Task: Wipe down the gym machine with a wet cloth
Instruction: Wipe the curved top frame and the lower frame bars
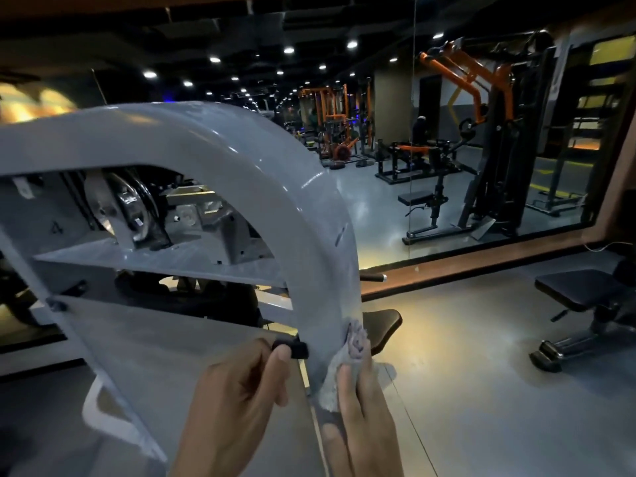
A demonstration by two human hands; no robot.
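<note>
A grey gym machine (pixel 261 160) with a broad curved frame fills the left and middle of the head view; pulleys and metal parts show through its opening. My right hand (pixel 361 418) presses a pale grey cloth (pixel 354 349) against the lower right edge of the curved frame. My left hand (pixel 237 404) rests against the machine's flat grey panel, fingers curled, its fingertips touching a small black knob (pixel 290 349) beside the frame.
A black padded seat (pixel 382 325) sits just behind the frame. A black bench (pixel 581 297) stands at the right on the grey floor. A large wall mirror (pixel 447 208) behind reflects orange and black gym machines.
</note>
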